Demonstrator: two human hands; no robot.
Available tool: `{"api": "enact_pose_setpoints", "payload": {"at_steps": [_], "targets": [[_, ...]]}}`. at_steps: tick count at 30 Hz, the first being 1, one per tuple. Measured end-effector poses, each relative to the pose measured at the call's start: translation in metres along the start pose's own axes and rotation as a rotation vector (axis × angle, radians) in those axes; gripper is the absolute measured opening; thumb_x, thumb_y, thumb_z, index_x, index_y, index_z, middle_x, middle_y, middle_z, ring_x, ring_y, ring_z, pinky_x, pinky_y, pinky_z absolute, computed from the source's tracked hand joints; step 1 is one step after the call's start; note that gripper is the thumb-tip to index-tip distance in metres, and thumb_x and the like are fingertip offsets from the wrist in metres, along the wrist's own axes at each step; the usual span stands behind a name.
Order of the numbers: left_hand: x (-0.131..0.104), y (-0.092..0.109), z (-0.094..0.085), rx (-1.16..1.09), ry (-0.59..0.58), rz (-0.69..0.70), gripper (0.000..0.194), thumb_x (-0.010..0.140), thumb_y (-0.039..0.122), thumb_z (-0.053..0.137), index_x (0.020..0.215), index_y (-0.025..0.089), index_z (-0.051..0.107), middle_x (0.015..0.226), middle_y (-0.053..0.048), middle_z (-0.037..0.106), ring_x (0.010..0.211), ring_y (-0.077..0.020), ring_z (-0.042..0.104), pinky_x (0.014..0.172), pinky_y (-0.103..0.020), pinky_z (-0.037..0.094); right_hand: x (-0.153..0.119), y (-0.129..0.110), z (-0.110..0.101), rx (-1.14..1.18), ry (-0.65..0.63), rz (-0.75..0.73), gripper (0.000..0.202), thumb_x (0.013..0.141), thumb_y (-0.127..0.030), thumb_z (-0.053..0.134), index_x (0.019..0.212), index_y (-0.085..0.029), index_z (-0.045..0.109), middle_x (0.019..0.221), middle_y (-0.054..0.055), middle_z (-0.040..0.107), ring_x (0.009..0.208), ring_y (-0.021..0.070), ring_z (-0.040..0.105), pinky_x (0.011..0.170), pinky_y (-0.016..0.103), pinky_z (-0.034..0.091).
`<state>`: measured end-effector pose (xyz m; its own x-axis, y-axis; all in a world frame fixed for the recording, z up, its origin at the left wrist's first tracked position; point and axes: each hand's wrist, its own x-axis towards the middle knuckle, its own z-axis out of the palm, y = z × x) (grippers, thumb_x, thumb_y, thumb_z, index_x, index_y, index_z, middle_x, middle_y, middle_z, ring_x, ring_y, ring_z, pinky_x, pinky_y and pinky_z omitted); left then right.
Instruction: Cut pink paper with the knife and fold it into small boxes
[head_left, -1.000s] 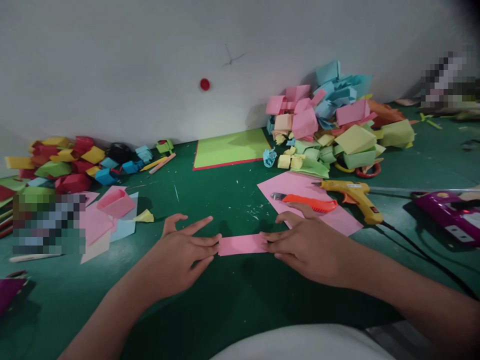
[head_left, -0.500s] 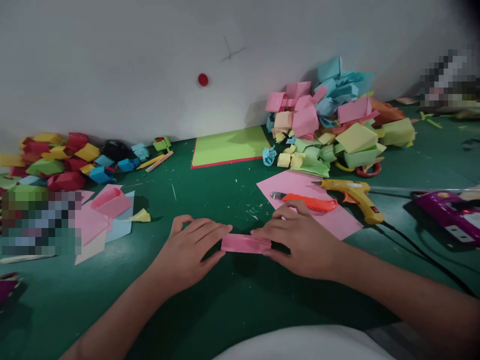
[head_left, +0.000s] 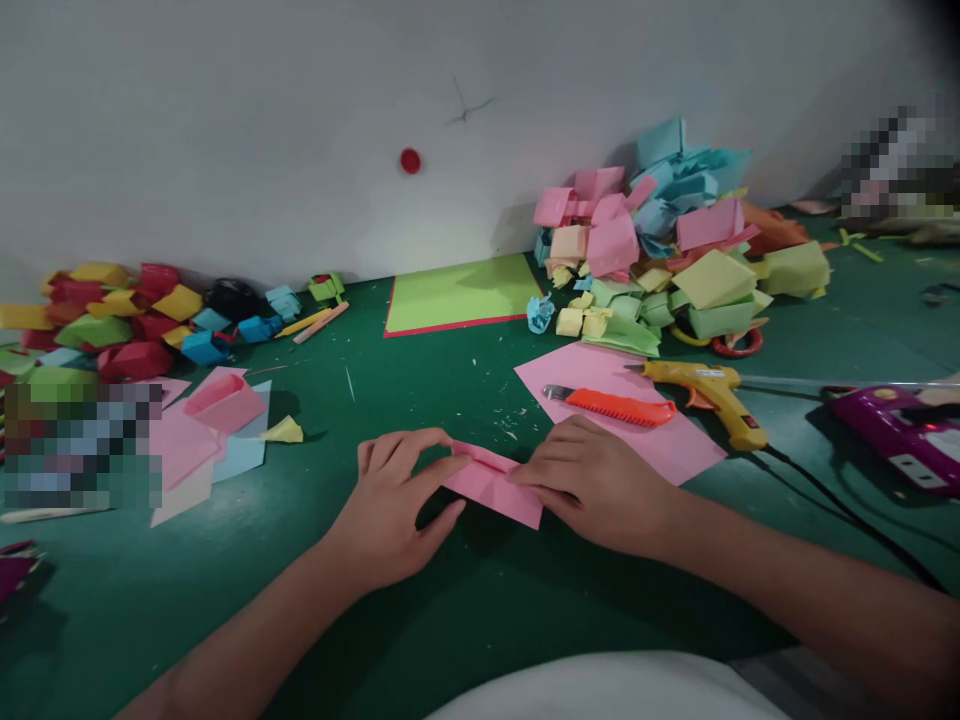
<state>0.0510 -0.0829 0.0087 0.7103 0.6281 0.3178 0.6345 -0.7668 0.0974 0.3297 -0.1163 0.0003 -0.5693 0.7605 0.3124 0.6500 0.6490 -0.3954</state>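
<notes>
A small folded pink paper is held between both hands above the green table, slanting down to the right, with a crease along its upper side. My left hand grips its left end between the fingers and thumb. At its right end, my right hand pinches the paper. Just beyond my right hand, an orange cutter knife lies on a flat pink sheet.
Beyond the hands lies a lime-green board. Folded paper pieces are heaped at the back right and back left. A yellow glue gun, its cable and a purple power strip sit at the right; papers lie left.
The pink paper has tilted, its right end now lower and nearer me, and more of its face shows. My left hand has moved slightly right, its fingers now bent over the paper's upper edge.
</notes>
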Motion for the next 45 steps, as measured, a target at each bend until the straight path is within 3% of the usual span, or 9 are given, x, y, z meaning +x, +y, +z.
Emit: {"api": "enact_pose_setpoints", "payload": {"at_steps": [9, 14, 19, 24, 28, 31, 36, 41, 45], "targets": [[0.002, 0.002, 0.006, 0.026, 0.014, -0.013, 0.028, 0.099, 0.023, 0.052, 0.121, 0.029, 0.068, 0.124, -0.009, 0.060, 0.109, -0.0289, 0.052, 0.082, -0.042, 0.037, 0.000, 0.000, 0.004, -0.081, 0.029, -0.094, 0.026, 0.101, -0.019, 0.049, 0.112, -0.022, 0.073, 0.088, 0.005, 0.074, 0.084, 0.0204, 0.059, 0.078, 0.037, 0.039], [0.001, 0.002, 0.007, -0.025, -0.018, -0.022, 0.026, 0.098, 0.020, 0.052, 0.115, 0.027, 0.070, 0.127, -0.009, 0.058, 0.111, -0.0285, 0.052, 0.086, -0.043, 0.039, 0.000, -0.001, 0.005, -0.061, 0.024, -0.055, 0.027, 0.100, -0.019, 0.051, 0.114, -0.024, 0.073, 0.091, 0.005, 0.075, 0.086, 0.0200, 0.060, 0.079, 0.037, 0.040], [0.001, 0.003, 0.007, -0.042, -0.046, -0.023, 0.037, 0.097, 0.017, 0.050, 0.130, 0.027, 0.063, 0.129, -0.010, 0.057, 0.113, -0.0283, 0.051, 0.086, -0.042, 0.041, -0.001, 0.000, 0.005, -0.066, 0.008, -0.023, 0.028, 0.100, -0.020, 0.052, 0.118, -0.025, 0.073, 0.093, 0.004, 0.076, 0.086, 0.0193, 0.061, 0.079, 0.036, 0.041], [0.002, 0.003, 0.006, -0.066, 0.014, -0.010, 0.021, 0.097, 0.018, 0.053, 0.107, 0.025, 0.070, 0.123, -0.009, 0.059, 0.110, -0.0264, 0.052, 0.087, -0.041, 0.038, 0.001, -0.001, 0.004, -0.064, -0.003, 0.037, 0.025, 0.098, -0.019, 0.055, 0.113, -0.025, 0.074, 0.096, 0.004, 0.077, 0.087, 0.0205, 0.062, 0.079, 0.037, 0.041], [0.001, 0.001, 0.003, -0.103, 0.039, 0.088, 0.021, 0.094, 0.011, 0.053, 0.092, 0.025, 0.068, 0.115, -0.005, 0.064, 0.105, -0.0236, 0.054, 0.084, -0.040, 0.034, 0.002, 0.000, 0.003, -0.075, -0.001, 0.083, 0.023, 0.097, -0.021, 0.056, 0.111, -0.024, 0.074, 0.098, 0.004, 0.076, 0.089, 0.0217, 0.061, 0.083, 0.039, 0.042], [0.001, 0.001, -0.001, -0.141, -0.012, 0.153, 0.020, 0.091, 0.011, 0.054, 0.095, 0.025, 0.068, 0.114, -0.005, 0.066, 0.105, -0.0235, 0.056, 0.081, -0.039, 0.033, 0.002, 0.001, 0.002, -0.097, -0.004, 0.099, 0.023, 0.097, -0.022, 0.057, 0.112, -0.025, 0.074, 0.104, 0.005, 0.074, 0.096, 0.0235, 0.060, 0.088, 0.042, 0.043], [0.003, -0.002, -0.007, -0.209, -0.087, 0.198, 0.013, 0.096, 0.031, 0.059, 0.102, 0.025, 0.068, 0.109, -0.004, 0.069, 0.099, -0.0222, 0.059, 0.082, -0.040, 0.033, 0.001, 0.003, 0.003, -0.144, 0.000, 0.101, 0.023, 0.096, -0.023, 0.058, 0.113, -0.025, 0.073, 0.121, 0.008, 0.068, 0.110, 0.0281, 0.054, 0.100, 0.049, 0.042], [0.004, -0.007, -0.001, -0.250, -0.080, 0.214, 0.013, 0.100, 0.024, 0.056, 0.101, 0.024, 0.068, 0.099, -0.001, 0.072, 0.089, -0.0169, 0.061, 0.083, -0.038, 0.033, 0.000, 0.004, 0.004, -0.163, 0.014, 0.096, 0.020, 0.096, -0.025, 0.058, 0.109, -0.025, 0.074, 0.127, 0.007, 0.065, 0.117, 0.0302, 0.051, 0.105, 0.053, 0.040], [0.002, -0.009, 0.004, -0.292, -0.109, 0.216, 0.013, 0.100, 0.021, 0.055, 0.104, 0.023, 0.067, 0.103, -0.003, 0.070, 0.091, -0.0166, 0.061, 0.084, -0.036, 0.036, 0.001, 0.003, 0.003, -0.151, 0.003, 0.102, 0.019, 0.096, -0.025, 0.059, 0.107, -0.025, 0.074, 0.126, 0.006, 0.066, 0.115, 0.0294, 0.052, 0.105, 0.052, 0.041]]}}
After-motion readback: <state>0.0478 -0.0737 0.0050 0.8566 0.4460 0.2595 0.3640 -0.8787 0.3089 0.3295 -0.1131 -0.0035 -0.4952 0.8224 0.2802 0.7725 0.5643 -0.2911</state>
